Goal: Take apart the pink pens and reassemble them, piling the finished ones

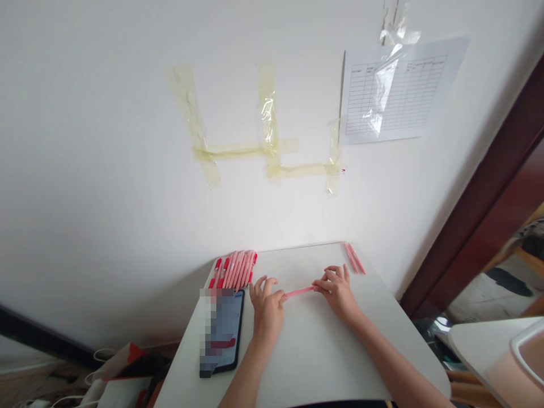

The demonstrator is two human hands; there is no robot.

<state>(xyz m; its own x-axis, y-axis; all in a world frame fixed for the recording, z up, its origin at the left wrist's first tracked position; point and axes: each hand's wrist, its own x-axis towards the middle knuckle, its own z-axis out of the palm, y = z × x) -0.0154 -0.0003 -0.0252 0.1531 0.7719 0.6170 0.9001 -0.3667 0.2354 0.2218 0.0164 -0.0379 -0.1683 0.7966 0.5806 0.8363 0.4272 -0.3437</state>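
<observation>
A thin pink pen (298, 292) is held level between both hands just above the white table (314, 351). My left hand (267, 306) pinches its left end with thumb and fingers. My right hand (338, 289) pinches its right end, fingers curled. A row of several pink pens with red caps (235, 270) lies at the table's far left corner. Two more pink pens (354, 259) lie side by side at the far right corner.
A dark phone (222, 331) lies on the table's left side, near my left forearm. The white wall behind carries strips of yellowed tape (267, 141) and a printed sheet (397, 90). A dark wooden door frame (480, 198) stands right; bags and cables (114, 368) lie on the floor left.
</observation>
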